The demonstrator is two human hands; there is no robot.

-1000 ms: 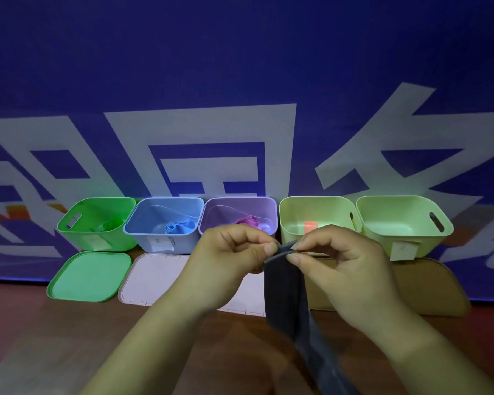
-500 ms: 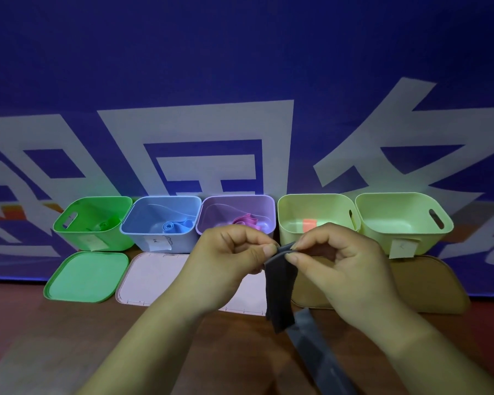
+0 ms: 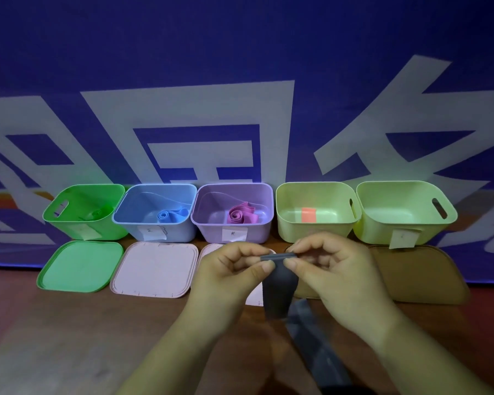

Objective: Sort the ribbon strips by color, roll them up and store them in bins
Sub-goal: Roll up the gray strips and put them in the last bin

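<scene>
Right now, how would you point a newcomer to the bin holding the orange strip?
Along the foot of the blue banner runs a row of five open bins. Count to the fourth from the left, a pale yellow-green bin. Unlike its same-coloured right-hand neighbour, which shows nothing inside, it has an orange strip lying in it.

Item: grey ribbon strip (image 3: 280, 283). A second ago I saw it hanging long and edge-on; now its top is doubled over, broad face toward me, pinched level between left hand (image 3: 228, 280) and right hand (image 3: 340, 280).
</scene>
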